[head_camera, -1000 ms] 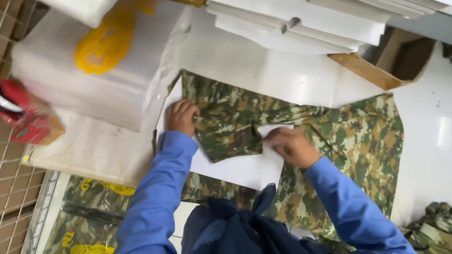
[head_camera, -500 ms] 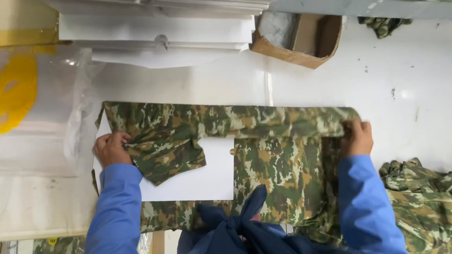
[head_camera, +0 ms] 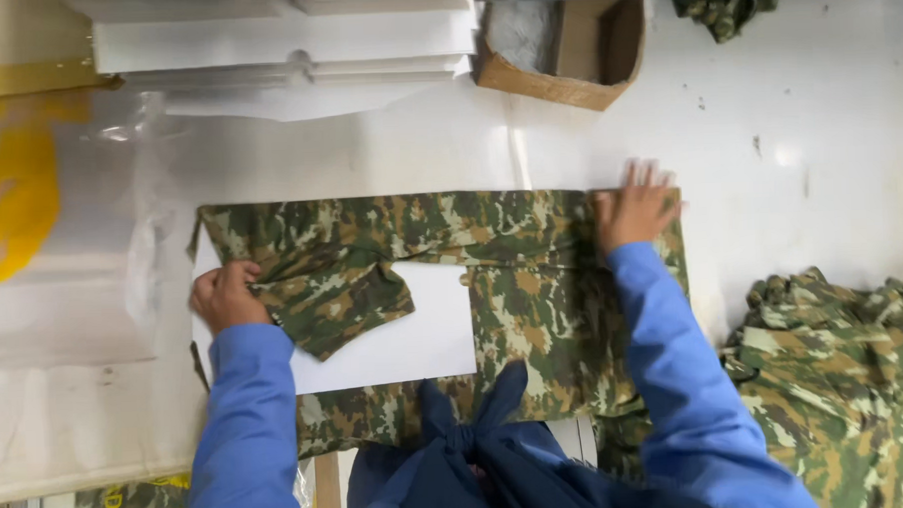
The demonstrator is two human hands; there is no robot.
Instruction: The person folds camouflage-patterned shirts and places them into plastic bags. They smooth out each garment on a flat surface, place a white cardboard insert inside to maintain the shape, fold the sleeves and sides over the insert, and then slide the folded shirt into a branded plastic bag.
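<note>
The right hand [head_camera: 635, 208] has let go of the camouflage shirt's [head_camera: 533, 281] three-o'clock edge and now presses flat, grip open, while the left hand [head_camera: 228, 297] still pinches the sleeve [head_camera: 338, 298] at nine o'clock on the worktop [head_camera: 817, 121].

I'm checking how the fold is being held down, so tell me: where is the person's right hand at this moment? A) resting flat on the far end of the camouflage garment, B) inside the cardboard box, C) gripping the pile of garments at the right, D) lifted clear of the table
A: the right hand lies palm down, fingers spread, on the right end of the camouflage garment, while the left hand holds the folded sleeve at the other end.
</note>
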